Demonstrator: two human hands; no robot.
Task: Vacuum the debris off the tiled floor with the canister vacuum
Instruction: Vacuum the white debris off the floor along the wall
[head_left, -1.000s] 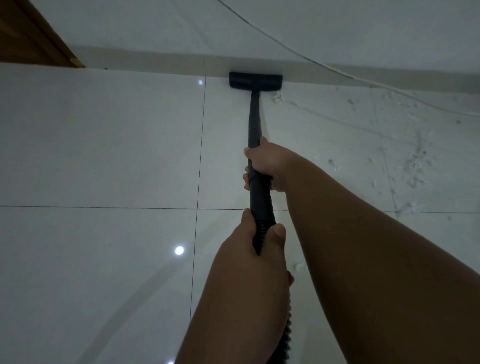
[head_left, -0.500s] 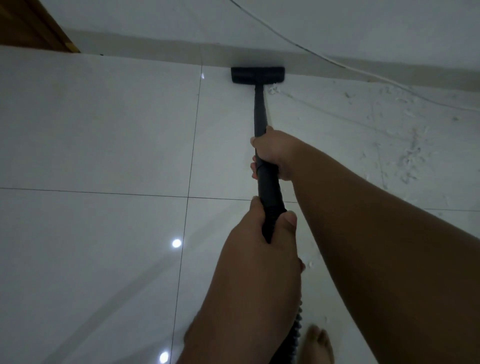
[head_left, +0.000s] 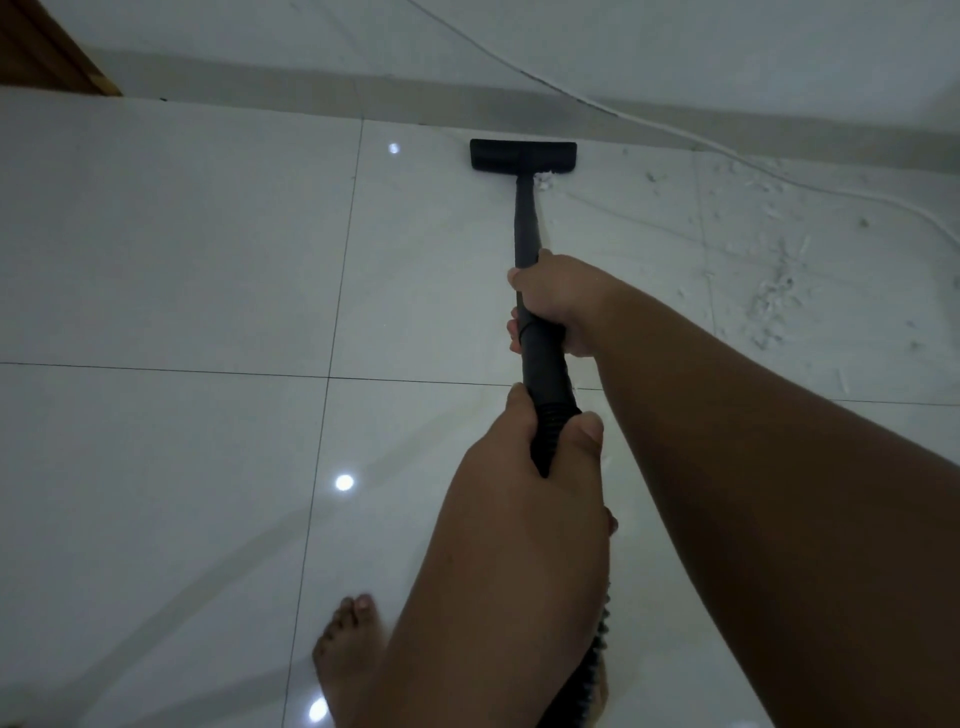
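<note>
both hands gripping wand (head_left: 525, 218), no writing

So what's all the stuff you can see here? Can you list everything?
vacuum head: one, black, flat on the floor by the base of the wall
vacuum wand: one, black, running from the head back to the hands
ribbed hose: one, black, hanging below the lower hand
debris: many pale scraps and dust, scattered on the right tiles; one clump right behind the head
cord: one, white, trailing down the wall and onto the floor at right
tiled floor: large glossy white tiles with dark grout lines and light reflections
wooden edge: one, brown, top left corner
bare foot: one, bottom centre
right hand: gripping the wand higher up
left hand: gripping where the hose begins
</note>
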